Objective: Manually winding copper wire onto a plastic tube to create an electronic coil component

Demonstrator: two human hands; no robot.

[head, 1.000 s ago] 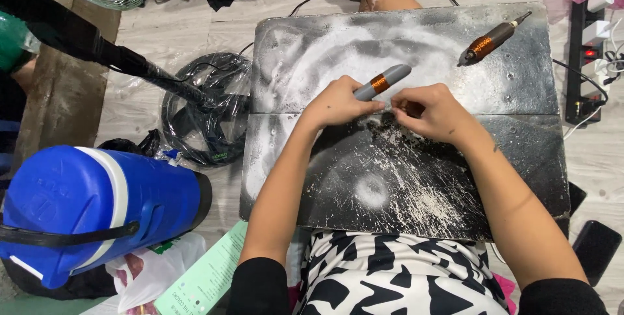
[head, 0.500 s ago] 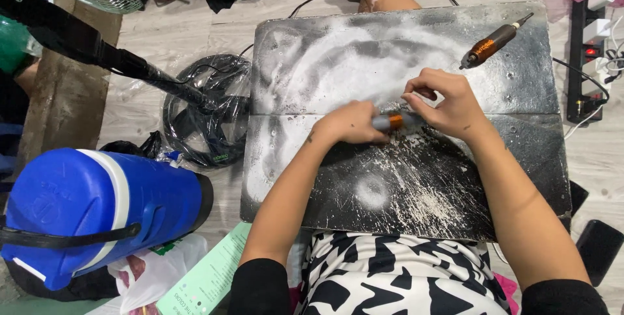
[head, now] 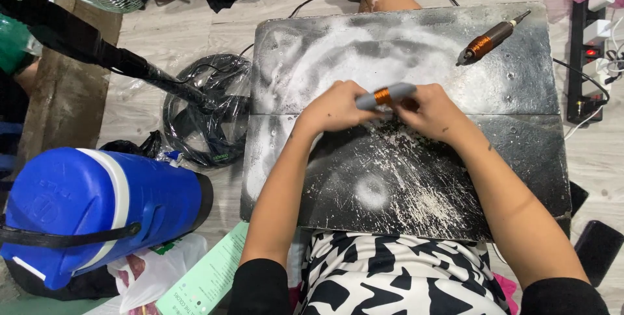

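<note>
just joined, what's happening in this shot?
A person seated on the floor holds a grey pen-shaped rotary tool with a copper band in both hands: left hand and right hand grip it over a dark work board dusted with white powder. A second, brown rotary handpiece lies untouched at the board's far right.

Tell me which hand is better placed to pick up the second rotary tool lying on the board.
The right hand, probably. The brown rotary handpiece lies on its side of the board. The left hand is farther and grips the grey handpiece.
</note>
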